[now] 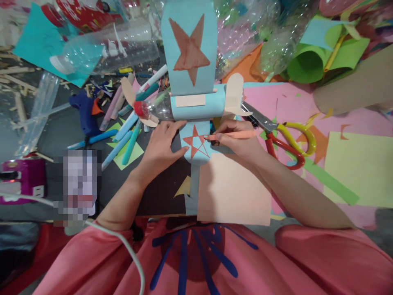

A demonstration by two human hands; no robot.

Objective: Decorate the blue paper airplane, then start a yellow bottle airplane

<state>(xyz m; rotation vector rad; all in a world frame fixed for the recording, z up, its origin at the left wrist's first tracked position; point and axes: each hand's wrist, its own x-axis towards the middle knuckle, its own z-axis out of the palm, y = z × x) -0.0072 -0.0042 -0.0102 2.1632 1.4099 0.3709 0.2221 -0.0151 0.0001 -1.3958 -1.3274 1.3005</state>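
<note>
A toy airplane made from a plastic bottle (pixel 158 107) wrapped in light blue paper lies before me, its blue paper wings stretching away from me and toward me. The far wing (pixel 166 49) bears a filled red-brown star (pixel 190 51). On the near wing (pixel 186 153) is a star (pixel 193 143) outlined in red, partly coloured in. My right hand (pixel 235 141) grips an orange felt-tip pen (pixel 245 134), tip at that star's right side. My left hand (pixel 162 143) is open, fingers apart, with fingertips at the near wing's left edge. A red cap (pixel 140 109) with paper propeller blades sits at the bottle's left end.
Red-and-yellow scissors (pixel 284 143) lie right of my right hand. Several markers (pixel 130 143), a blue glue gun (pixel 84 112) and a blurred-out phone (pixel 81 180) are at left. Peach paper (pixel 236 192) lies near the front edge; clear bottles (pixel 123 47) and colored paper crowd the back.
</note>
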